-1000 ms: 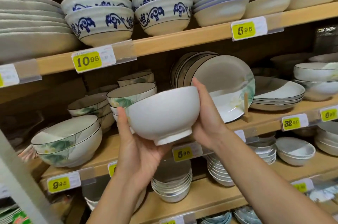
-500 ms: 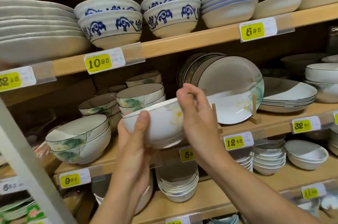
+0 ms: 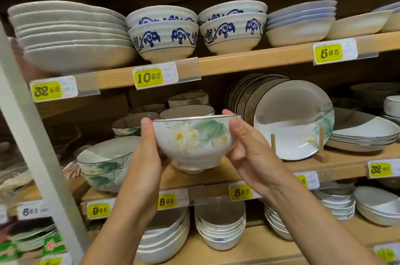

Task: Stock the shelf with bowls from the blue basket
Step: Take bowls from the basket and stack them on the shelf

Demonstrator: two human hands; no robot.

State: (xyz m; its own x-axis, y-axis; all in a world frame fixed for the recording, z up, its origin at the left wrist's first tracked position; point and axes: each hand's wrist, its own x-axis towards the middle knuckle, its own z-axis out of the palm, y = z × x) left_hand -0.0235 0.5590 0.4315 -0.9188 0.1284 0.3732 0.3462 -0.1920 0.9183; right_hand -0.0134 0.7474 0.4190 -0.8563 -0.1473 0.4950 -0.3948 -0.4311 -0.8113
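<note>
A white bowl [image 3: 194, 141] with a green leaf and yellow-white flower print is upright in front of the middle wooden shelf [image 3: 337, 165]. My left hand [image 3: 147, 152] grips its left side, thumb on the rim. My right hand [image 3: 249, 147] grips its right side, fingers curled behind the rim. Matching small bowls [image 3: 186, 111] are stacked just behind it on the shelf. The blue basket is out of view.
Two larger leaf-print bowls [image 3: 106, 163] sit left of my hands. A big plate [image 3: 294, 119] stands upright on a wooden stand to the right. Blue-patterned bowls [image 3: 164, 37] fill the top shelf, and white bowl stacks [image 3: 220, 228] the bottom one. A white post [image 3: 32, 139] runs along the left.
The bowl was turned from its plain white side to show the flower print and levelled upright. My right hand shifted from over the rim to the bowl's right side. The view moved closer.
</note>
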